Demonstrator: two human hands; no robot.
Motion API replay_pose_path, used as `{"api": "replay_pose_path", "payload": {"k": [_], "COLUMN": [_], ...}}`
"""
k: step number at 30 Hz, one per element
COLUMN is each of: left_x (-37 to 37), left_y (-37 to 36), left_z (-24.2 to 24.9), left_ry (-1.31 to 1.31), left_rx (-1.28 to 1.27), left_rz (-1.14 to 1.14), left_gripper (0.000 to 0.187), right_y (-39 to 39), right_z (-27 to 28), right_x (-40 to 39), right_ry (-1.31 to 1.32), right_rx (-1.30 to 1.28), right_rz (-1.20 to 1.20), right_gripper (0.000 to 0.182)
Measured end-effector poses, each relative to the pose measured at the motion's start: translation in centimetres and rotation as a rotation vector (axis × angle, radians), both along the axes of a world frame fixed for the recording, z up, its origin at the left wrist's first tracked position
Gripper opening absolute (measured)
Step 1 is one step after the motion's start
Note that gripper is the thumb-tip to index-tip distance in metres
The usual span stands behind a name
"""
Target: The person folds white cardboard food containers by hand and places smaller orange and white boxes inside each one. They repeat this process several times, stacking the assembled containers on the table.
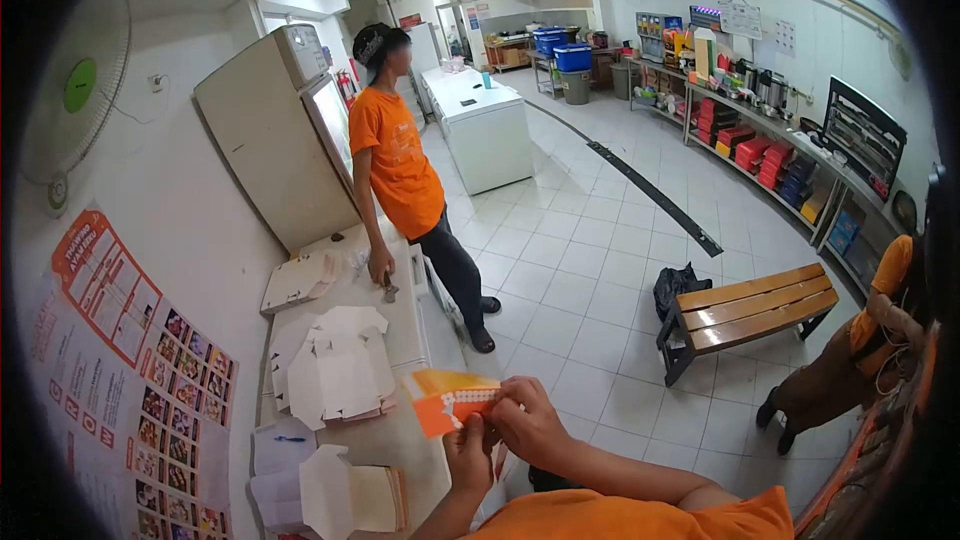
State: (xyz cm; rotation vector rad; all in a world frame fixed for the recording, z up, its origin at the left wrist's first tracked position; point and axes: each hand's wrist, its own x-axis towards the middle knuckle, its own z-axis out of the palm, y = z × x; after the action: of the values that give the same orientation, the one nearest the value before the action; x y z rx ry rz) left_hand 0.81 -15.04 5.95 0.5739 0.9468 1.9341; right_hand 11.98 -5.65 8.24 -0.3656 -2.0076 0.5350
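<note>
An orange and yellow printed card [435, 414], with a strip of white dots and a torn-looking white patch, is held up in front of me. My left hand [470, 455] pinches its lower edge from below. My right hand [530, 424] closes its fingers on the card's right end, close beside the left fingertips. Part of the card is hidden behind my fingers. To the left of my hands, stacked white flat cartons [342, 365] lie on the white worktop [400, 452], with another open white carton [328, 500] nearer to me.
A blue pen [290, 439] lies on papers. Farther along the worktop, a person in an orange shirt [395, 160] leans beside more cartons [298, 280]. A wooden bench [755, 308] and black bag [676, 290] stand on the right. Another person [850, 360] stands at the right edge.
</note>
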Motion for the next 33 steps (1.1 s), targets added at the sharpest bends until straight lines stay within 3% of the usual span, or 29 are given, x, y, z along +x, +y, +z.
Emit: {"api": "replay_pose_path", "payload": {"k": [1,2,3,4,5,6,7,9,10,11,13,14,16,17,19,21,23,25,28,30,31,32,33], "left_x": [-0.4,-1.1,-1.9,-3.8,-4.6,-5.2,-5.2,-3.4,-2.5,-1.9,-1.5,-1.4,-1.6,-1.6,-1.2,-0.8,-0.3,0.2,0.3,0.5,0.5,0.3,0.3], "left_y": [-0.2,-0.4,-0.7,-1.6,-2.6,-3.5,-4.4,-5.8,-6.3,-6.8,-8.0,-8.6,-9.2,-9.3,-9.6,-9.5,-9.3,-9.3,-8.7,-8.4,-8.3,-8.2,-8.2], "left_z": [-0.4,-0.8,-1.2,-2.2,-1.4,-0.4,0.5,0.8,1.3,1.7,1.2,0.3,-0.7,-1.1,-1.1,-0.3,1.2,1.7,1.8,2.6,3.1,3.7,4.0], "left_ry": [-0.006,0.225,0.453,0.450,0.440,0.841,1.247,1.278,1.104,0.928,0.893,0.939,0.974,0.920,0.856,0.924,0.860,0.793,0.962,1.202,1.200,1.392,1.579], "left_rx": [-0.003,-0.093,-0.184,-0.282,-0.282,-0.310,-0.327,-0.364,-0.462,-0.554,-0.602,-0.552,-0.512,-0.451,-0.399,-0.402,-0.419,-0.432,-0.362,-0.182,-0.189,-0.051,0.095], "left_rz": [0.000,-0.031,-0.063,-0.346,-0.341,-0.531,-0.715,-0.575,-0.503,-0.430,-0.412,-0.340,-0.263,-0.261,-0.256,-0.229,-0.222,-0.216,-0.209,0.045,0.042,0.118,0.195], "left_gripper": [0.019,0.017,0.016,0.023,0.023,0.026,0.029,0.027,0.020,0.014,0.009,0.014,0.021,0.021,0.021,0.011,0.012,0.013,0.014,0.013,0.013,0.013,0.015], "right_y": [-0.3,-0.8,-0.9,-0.7,-0.4,0.3,0.6,0.7,0.3,-0.2,-1.4,-1.5,-1.8,-2.1,-2.4,-3.3,-3.0,-3.2,-1.9,-1.0,0.1,1.5,2.7], "right_z": [-0.3,-0.4,-0.1,1.4,2.3,2.2,1.6,0.2,0.1,0.5,1.4,1.2,0.8,0.7,0.8,1.0,2.0,1.5,-1.9,-4.4,-4.5,-3.7,-2.3], "right_x": [0.1,0.6,1.4,2.5,3.5,4.4,4.8,5.1,5.3,5.6,6.2,6.3,6.3,6.3,6.4,6.6,6.7,6.9,6.9,6.4,5.9,5.3,5.5], "right_ry": [0.007,-0.044,-0.049,-0.061,-0.074,-0.102,-0.110,-0.354,-0.402,-0.405,-0.934,-0.936,-0.611,-0.620,-0.910,-0.848,-0.647,-0.734,-0.843,-0.407,-0.237,-0.064,-0.068], "right_rx": [-0.007,-0.069,-0.073,-0.063,-0.053,-0.024,-0.019,-0.133,-0.283,-0.281,-0.519,-0.521,-0.457,-0.462,-0.624,-0.700,-0.803,-0.820,-0.753,-0.288,-0.430,-0.570,-0.577], "right_rz": [-0.027,-0.035,-0.034,0.025,0.086,0.166,0.174,0.391,0.565,0.568,0.585,0.590,0.181,0.190,0.560,0.523,0.395,0.416,0.438,-0.232,-0.336,-0.440,-0.441], "right_gripper": [0.040,0.060,0.060,0.062,0.065,0.053,0.053,0.043,0.035,0.035,0.033,0.033,0.031,0.031,0.028,0.022,0.023,0.028,0.033,0.046,0.052,0.058,0.058]}}
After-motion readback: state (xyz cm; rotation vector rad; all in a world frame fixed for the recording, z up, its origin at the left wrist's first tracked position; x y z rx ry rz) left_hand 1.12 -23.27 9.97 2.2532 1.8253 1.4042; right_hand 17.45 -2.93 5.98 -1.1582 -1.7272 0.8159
